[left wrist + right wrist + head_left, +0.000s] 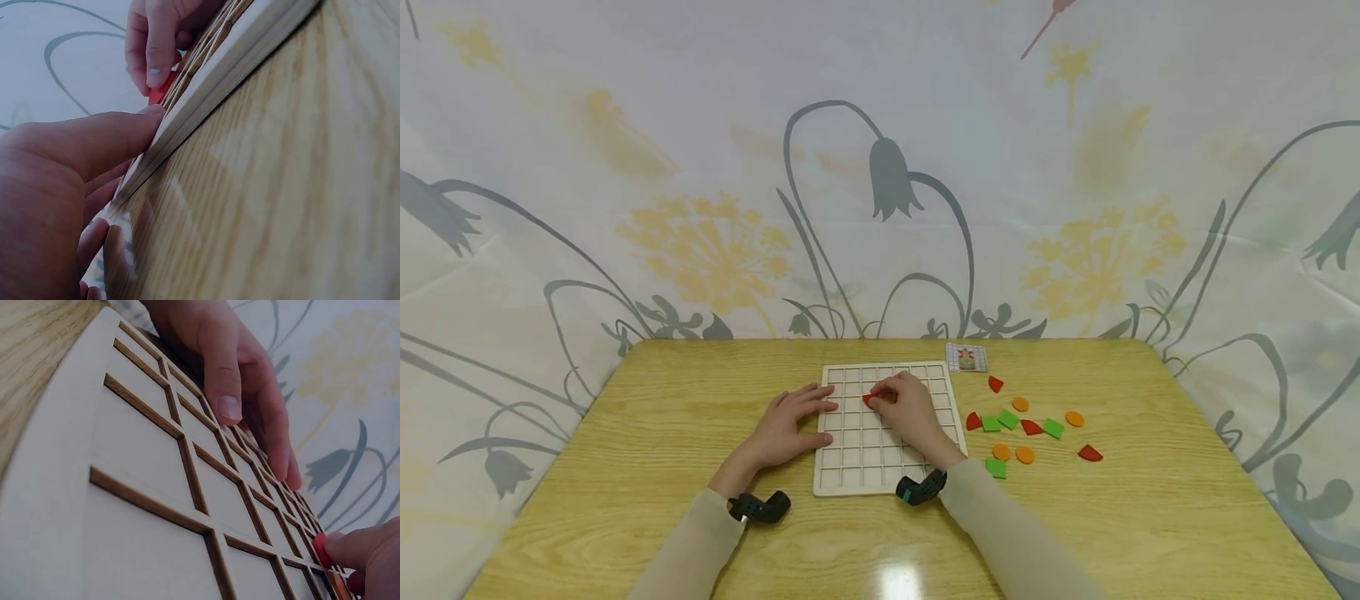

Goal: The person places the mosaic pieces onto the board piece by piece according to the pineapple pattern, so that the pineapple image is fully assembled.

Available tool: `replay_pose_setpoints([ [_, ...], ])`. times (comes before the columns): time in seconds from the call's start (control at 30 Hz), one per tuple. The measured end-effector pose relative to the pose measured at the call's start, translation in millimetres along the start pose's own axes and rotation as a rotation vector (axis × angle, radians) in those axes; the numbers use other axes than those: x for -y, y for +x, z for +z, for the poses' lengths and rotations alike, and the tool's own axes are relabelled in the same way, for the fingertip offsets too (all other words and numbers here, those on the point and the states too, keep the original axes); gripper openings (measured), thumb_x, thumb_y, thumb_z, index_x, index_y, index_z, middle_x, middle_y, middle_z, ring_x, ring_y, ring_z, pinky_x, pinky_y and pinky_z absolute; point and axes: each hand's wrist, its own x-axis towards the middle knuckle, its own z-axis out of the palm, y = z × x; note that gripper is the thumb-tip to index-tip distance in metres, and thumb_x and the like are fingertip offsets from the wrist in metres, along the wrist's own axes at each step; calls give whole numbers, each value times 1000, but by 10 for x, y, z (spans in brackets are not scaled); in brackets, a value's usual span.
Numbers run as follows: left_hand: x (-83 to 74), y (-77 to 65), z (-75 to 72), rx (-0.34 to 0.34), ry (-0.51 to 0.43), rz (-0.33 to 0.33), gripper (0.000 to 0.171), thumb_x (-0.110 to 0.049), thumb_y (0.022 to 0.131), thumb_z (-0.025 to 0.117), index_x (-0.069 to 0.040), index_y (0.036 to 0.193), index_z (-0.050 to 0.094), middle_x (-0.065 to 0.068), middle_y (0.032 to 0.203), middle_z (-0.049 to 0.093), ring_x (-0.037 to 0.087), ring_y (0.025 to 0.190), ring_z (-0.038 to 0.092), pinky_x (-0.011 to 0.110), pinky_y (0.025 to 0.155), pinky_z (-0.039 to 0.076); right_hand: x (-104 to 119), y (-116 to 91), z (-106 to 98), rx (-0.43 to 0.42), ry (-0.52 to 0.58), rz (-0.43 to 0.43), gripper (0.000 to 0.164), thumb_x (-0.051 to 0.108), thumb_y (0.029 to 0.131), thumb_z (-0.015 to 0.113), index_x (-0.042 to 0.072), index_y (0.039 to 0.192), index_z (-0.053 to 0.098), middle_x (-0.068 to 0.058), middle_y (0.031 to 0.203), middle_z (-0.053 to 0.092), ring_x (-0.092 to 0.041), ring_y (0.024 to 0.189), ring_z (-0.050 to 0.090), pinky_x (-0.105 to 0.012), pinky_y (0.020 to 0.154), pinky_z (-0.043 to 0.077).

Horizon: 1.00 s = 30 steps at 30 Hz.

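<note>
Nearest to the camera, two pale sleeves reach over the wooden table, where the white grid board lies flat within reach of both hands. The left hand holds nothing and rests with extended fingers at the board's left edge, probably for steadying it, while the right hand bends over the grid. A small picture card lies behind, loose pieces conveniently at right, and one red piece is pinched by the right hand over the grid's middle, seemingly for precise control.
</note>
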Motion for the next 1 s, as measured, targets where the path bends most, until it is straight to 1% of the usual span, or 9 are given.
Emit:
replay_pose_setpoints([
  [0.1, -14, -11, -9, 2, -3, -4, 49, -32, 92, 71, -10, 135, 63, 10, 154, 43, 36, 146, 28, 67, 113, 12, 11, -5, 12, -13, -47, 8, 8, 19, 89, 77, 12, 93, 75, -1, 89, 55, -17, 78, 52, -33, 70, 46],
  [0.27, -4, -12, 0, -6, -3, -3, 49, -32, 92, 71, -11, 135, 63, 9, 154, 43, 35, 146, 28, 67, 112, 12, 45, -6, 15, -26, -92, 17, 9, 20, 89, 77, 12, 89, 75, -2, 90, 55, -19, 80, 52, -34, 71, 46],
  [0.47, -2, -5, 3, -7, -4, -3, 49, -32, 92, 72, -11, 135, 64, 8, 154, 44, 35, 146, 28, 67, 112, 12, 75, -18, -2, -27, -101, 29, 10, 21, 89, 77, 11, 90, 75, -3, 91, 55, -21, 82, 54, -36, 72, 47],
  [0.7, -4, -2, -3, -2, 2, -5, 48, -32, 92, 72, -12, 135, 64, 8, 154, 44, 35, 146, 28, 66, 113, 12, 71, -15, -1, -26, -112, 22, 9, 19, 90, 76, 10, 92, 77, -3, 91, 55, -21, 82, 54, -36, 72, 48],
  [0.83, 0, 1, -2, 0, 5, -10, 49, -32, 92, 72, -12, 135, 63, 7, 154, 43, 34, 146, 28, 65, 113, 12, 51, -13, 4, -34, -95, 24, 10, 18, 89, 76, 9, 94, 77, -3, 91, 56, -20, 82, 55, -35, 72, 48],
  [1.0, -2, 1, -1, 2, 2, -14, 49, -32, 92, 72, -11, 135, 64, 8, 154, 44, 34, 146, 28, 65, 113, 12, 5, -9, -27, -68, 6, 18, 10, 15, 91, 74, 8, 97, 77, -1, 91, 58, -17, 76, 53, -32, 68, 47],
])
